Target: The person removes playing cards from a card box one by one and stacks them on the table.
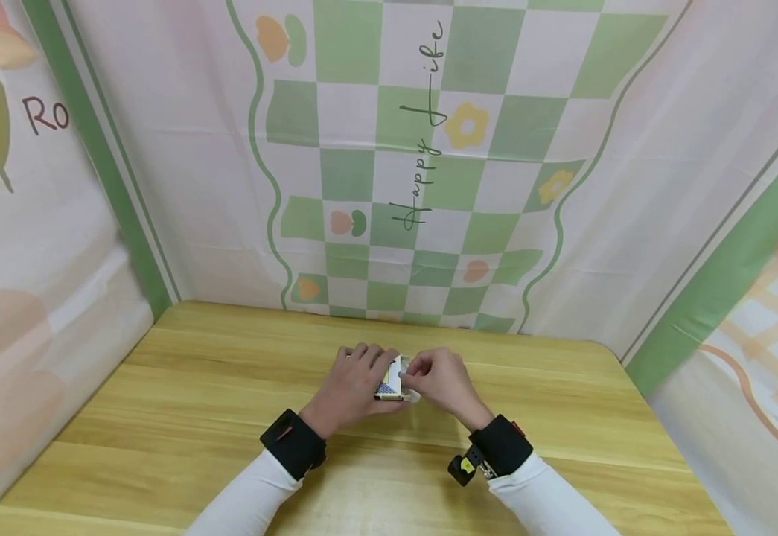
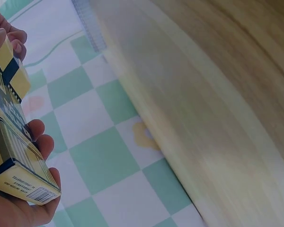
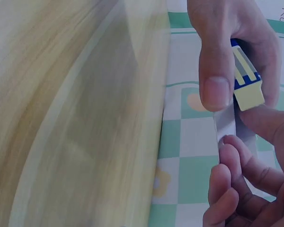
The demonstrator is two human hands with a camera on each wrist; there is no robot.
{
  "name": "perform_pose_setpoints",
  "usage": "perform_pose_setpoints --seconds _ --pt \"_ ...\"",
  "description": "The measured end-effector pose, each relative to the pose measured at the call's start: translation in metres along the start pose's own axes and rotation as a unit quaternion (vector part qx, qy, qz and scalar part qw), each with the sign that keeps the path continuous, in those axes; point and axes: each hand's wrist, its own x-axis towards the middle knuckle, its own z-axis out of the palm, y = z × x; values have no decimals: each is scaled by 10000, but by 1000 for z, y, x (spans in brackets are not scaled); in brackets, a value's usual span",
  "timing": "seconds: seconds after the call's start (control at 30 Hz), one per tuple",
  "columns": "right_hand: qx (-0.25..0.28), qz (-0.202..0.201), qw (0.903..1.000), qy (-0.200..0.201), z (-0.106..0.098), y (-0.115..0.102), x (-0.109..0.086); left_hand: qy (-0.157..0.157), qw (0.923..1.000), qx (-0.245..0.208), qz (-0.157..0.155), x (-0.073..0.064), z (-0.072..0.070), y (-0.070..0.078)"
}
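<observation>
A small yellow-and-blue carton box (image 2: 19,142) with a barcode on one end lies in my left hand (image 1: 356,380). The left fingers grip it along its sides, and the thumb lies across it. From the box's right end sticks out a pale, see-through film (image 1: 412,396), also seen as a whitish strip (image 3: 226,122) in the right wrist view. My right hand (image 1: 444,381) is at that same end, its curled fingers and thumb pinching the film close to the box's yellow end. Exactly what lies between the right fingertips is partly hidden.
Both hands are over a wooden table (image 1: 161,417) with rounded back corners. A printed curtain (image 1: 422,171) with green checks hangs behind the table's back edge, and more cloth hangs on the left and right. Black bands (image 1: 505,445) with cameras sit on the wrists.
</observation>
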Motion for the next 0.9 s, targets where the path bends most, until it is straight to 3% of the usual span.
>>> perform_pose_setpoints --seconds 0.2,0.43,0.63,0.9 --pt "-11 162 9999 -60 1 1 -2 61 10000 2 55 0 -1 1" --pt "584 440 9966 -380 -7 3 -4 43 9999 -120 -32 -1 -5 0" --pt "998 753 9912 -425 -13 11 -4 -140 9996 -204 -142 -2 -7 -3" --pt "1050 913 9883 -625 -21 14 -7 -143 9995 -221 -170 -3 -10 -6"
